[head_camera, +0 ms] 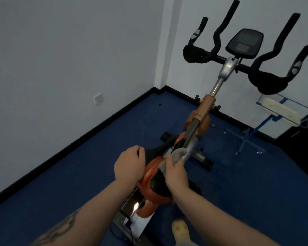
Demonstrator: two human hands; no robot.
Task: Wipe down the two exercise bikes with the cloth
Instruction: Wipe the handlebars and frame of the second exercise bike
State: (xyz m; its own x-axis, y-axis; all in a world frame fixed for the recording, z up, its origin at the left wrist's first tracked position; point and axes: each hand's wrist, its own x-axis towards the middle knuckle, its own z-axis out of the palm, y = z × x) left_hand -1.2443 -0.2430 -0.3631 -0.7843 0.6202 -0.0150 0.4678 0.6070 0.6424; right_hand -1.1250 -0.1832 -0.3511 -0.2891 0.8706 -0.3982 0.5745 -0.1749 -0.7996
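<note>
Blue floor (pixel 78 174), white walls (pixel 60 50) meeting at the far corner. Centre of view: 1 exercise bike (pixel 204 110) in orange and black, handlebars (pixel 267 68) and console (pixel 244 43) at the far end. Right of it, a clear stand (pixel 284 110) on the floor. Near end: left hand (pixel 129 166) curled round the saddle (pixel 154 174) — right hand (pixel 176 172) gripping the grey cloth (pixel 174 155), pressed against the frame tube just beyond the saddle.
</note>
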